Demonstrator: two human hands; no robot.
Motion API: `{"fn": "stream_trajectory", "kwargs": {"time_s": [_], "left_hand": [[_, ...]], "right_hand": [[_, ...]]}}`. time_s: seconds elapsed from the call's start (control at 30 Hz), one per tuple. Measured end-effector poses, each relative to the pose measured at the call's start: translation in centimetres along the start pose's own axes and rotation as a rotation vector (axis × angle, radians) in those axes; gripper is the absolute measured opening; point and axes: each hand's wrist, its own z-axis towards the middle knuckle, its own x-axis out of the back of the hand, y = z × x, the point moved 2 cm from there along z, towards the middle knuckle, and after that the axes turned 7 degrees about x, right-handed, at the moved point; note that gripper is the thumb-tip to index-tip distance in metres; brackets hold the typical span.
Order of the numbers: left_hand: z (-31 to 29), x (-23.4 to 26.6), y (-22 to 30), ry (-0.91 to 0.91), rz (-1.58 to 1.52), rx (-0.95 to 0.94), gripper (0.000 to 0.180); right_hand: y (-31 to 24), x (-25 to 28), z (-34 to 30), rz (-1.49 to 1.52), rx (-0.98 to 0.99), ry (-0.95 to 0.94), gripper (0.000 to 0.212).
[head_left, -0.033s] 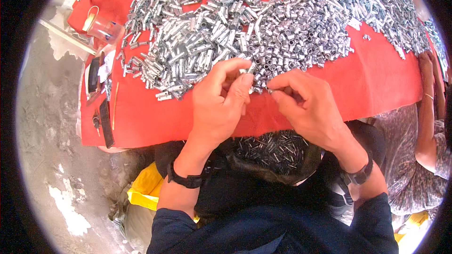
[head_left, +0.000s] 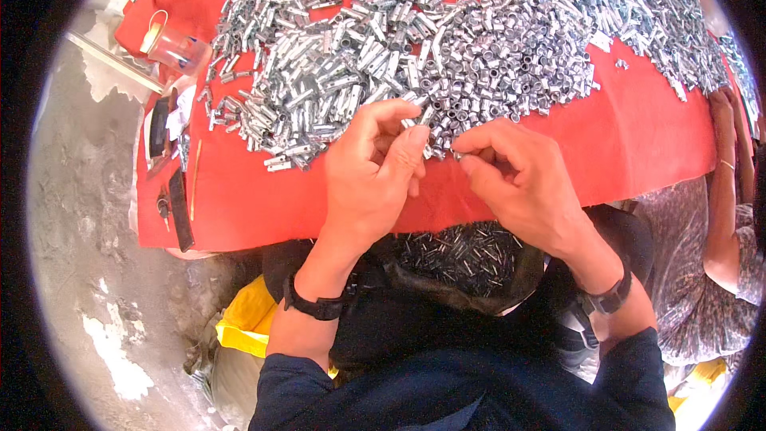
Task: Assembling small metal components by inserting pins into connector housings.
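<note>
My left hand (head_left: 379,168) is closed, with a short silver metal tube (head_left: 425,117) pinched upright between thumb and forefinger. To its right, my right hand (head_left: 523,179) is also closed, thumb and forefinger pressed together around a tiny greyish thing too small to name. Both hands hover over the near side of a red cloth (head_left: 638,136), a short gap between their fingertips. Just beyond them lies a heap of short silver collars (head_left: 511,56). Longer silver tubes (head_left: 335,72) are heaped at the left and behind.
Below the cloth's near edge, a dark container (head_left: 527,271) holds many thin metal pins (head_left: 463,259). A clear plastic jar (head_left: 177,49), a dark strip (head_left: 181,211) and a thin stick (head_left: 195,179) lie at left. Another person's arm (head_left: 722,191) reaches in at the right.
</note>
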Motion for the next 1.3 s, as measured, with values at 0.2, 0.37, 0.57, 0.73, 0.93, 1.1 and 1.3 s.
{"fn": "stream_trajectory", "kwargs": {"time_s": [0.2,0.37,0.57,0.73,0.93,1.1,1.3], "left_hand": [[-0.1,-0.2,-0.5,-0.041,-0.330,0.171,0.017],[-0.2,-0.6,-0.9,-0.088,-0.390,0.190,0.019],[-0.7,-0.6,-0.7,-0.134,-0.252,0.146,0.019],[-1.0,-0.7,-1.3,-0.112,-0.117,0.180,0.015],[-0.9,-0.4,-0.9,-0.147,0.089,0.008,0.015],[-1.2,0.1,-0.4,-0.388,0.034,0.187,0.026],[-1.8,-0.4,-0.9,-0.344,0.356,-0.282,0.026]], "right_hand": [[0.2,-0.7,-0.4,0.200,-0.168,0.033,0.012],[0.9,-1.4,-0.6,0.381,-0.246,0.118,0.009],[0.9,-1.4,-0.6,0.327,-0.251,0.097,0.007],[0.9,-1.2,-0.8,0.224,-0.200,0.074,0.006],[0.4,-1.0,-0.7,0.171,-0.113,0.031,0.005],[0.4,-0.6,-1.1,0.470,-0.338,-0.043,0.005],[1.2,0.2,0.6,0.259,-0.350,-0.172,0.006]]}}
